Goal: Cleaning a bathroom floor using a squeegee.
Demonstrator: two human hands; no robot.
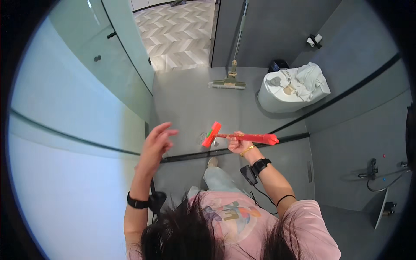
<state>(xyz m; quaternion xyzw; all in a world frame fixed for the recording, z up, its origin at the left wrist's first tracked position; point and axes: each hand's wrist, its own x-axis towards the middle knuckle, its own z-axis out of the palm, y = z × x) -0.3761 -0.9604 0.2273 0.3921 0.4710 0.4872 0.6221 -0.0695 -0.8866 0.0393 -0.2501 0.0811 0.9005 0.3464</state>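
My right hand [239, 143] is closed around the handle of a red squeegee-type cleaning tool [255, 138]. Its wide red head [212, 134] points left, above the grey floor near the shower threshold [198, 156]. My left hand [157, 143] is raised beside the glass panel on the left, fingers apart and partly bent, with nothing visible in it. A small grey patch [202, 138], too unclear to name, lies on the floor just behind the tool's head.
A flat mop [229, 84] leans against the grey wall. White cloths [308, 79] lie on a closed toilet [278, 100], with a dark bin [278, 65] behind. Glass panels [123, 71] flank the threshold. A shower mixer [372, 167] is mounted at right. Beyond the doorway runs herringbone flooring [175, 35].
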